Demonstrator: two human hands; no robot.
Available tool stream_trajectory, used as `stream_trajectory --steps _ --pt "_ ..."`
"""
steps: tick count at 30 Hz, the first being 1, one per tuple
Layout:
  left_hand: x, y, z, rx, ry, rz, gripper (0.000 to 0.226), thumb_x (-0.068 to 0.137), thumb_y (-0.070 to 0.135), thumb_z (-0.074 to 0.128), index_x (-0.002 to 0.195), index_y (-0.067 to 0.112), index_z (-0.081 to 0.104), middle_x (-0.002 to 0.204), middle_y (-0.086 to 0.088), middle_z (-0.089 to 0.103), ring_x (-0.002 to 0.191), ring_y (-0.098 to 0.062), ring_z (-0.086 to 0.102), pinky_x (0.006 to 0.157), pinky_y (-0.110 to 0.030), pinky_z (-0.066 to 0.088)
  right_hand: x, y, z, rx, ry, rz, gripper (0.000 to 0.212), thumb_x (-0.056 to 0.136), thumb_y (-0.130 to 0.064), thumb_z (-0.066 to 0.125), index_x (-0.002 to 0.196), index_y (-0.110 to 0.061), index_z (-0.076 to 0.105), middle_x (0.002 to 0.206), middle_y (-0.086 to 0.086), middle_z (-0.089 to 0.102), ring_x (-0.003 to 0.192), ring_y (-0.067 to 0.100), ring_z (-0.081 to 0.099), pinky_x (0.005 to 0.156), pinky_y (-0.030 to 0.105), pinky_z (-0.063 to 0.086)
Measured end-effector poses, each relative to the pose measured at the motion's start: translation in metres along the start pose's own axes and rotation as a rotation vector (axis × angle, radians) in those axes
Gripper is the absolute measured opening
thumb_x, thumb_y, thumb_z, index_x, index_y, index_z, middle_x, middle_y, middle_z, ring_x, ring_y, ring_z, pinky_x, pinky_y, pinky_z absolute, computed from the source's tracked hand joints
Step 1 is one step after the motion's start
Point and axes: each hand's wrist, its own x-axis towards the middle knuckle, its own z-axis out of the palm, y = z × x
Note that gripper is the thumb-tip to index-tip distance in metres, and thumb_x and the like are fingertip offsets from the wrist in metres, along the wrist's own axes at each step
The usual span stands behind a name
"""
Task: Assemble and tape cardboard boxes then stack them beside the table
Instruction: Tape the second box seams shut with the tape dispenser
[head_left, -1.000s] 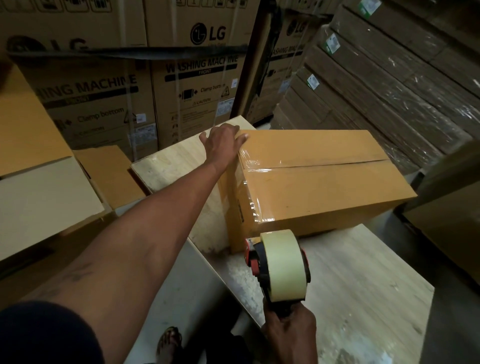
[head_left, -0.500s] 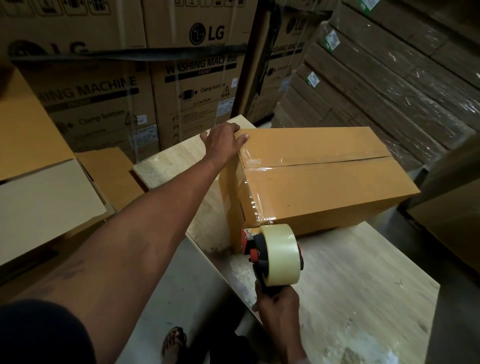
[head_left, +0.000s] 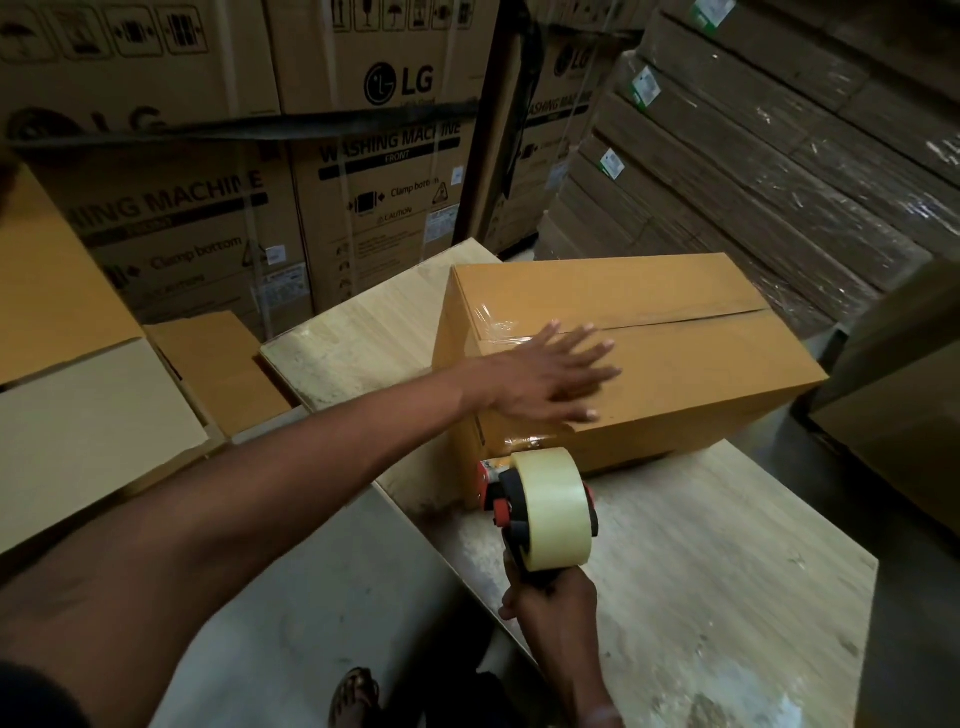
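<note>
On the pale wooden surface (head_left: 701, 545) sits the brown cardboard box (head_left: 675, 374); the left hand (head_left: 545, 376) lies flat and open pressing its tape, the right hand (head_left: 553, 597) squeezes the red-and-black tape roller (head_left: 540, 512), and taping the long seam probably comes next.

Warehouse or storeroom. Stacked washing-machine cartons (head_left: 374, 171) behind; wrapped flat cardboard bundles (head_left: 779, 171) at right, beside a worktable (head_left: 727, 597).

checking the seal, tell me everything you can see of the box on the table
The box is plain tan cardboard, long, lying on the table. Its top flaps are closed; clear tape wraps the near end, and the rest of the seam looks bare. The left hand presses flat on top. The tape gun sits at its near lower corner.
</note>
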Motion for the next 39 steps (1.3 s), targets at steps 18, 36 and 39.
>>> stream_trajectory --steps 18,36,39 --pt "-0.007 0.010 0.016 0.224 0.059 0.073 0.061 0.108 0.061 0.011 0.166 0.038 0.009 0.174 -0.005 -0.006 0.157 -0.031 -0.022 0.120 -0.067 -0.015 0.008 0.002 0.012 -0.105 0.190 -0.115 0.041 0.084 -0.002 0.074 0.057 -0.020 0.050 0.050 -0.011 0.052 0.043 0.004 0.056 0.041 0.010 0.037" --pt "-0.009 0.004 0.010 0.005 0.246 -0.034 0.056 0.113 0.046 0.017 0.166 0.029 0.015 0.175 -0.001 -0.001 0.159 -0.024 -0.019 0.126 -0.057 -0.011 0.024 0.049 -0.041 -0.036 0.125 -0.451 0.010 0.075 -0.014 0.071 0.075 -0.023 0.075 0.065 -0.002 0.073 0.056 0.021 0.070 0.046 0.036 0.051" --pt "-0.011 0.007 0.011 -0.008 0.339 -0.081 0.058 0.112 0.047 0.022 0.166 0.025 0.017 0.175 -0.003 0.001 0.160 -0.024 -0.014 0.128 -0.057 -0.005 0.023 0.017 -0.048 0.146 0.121 -0.399 0.035 0.087 -0.031 0.084 0.084 0.001 0.070 0.060 0.004 0.067 0.052 0.013 0.063 0.053 0.023 0.048"
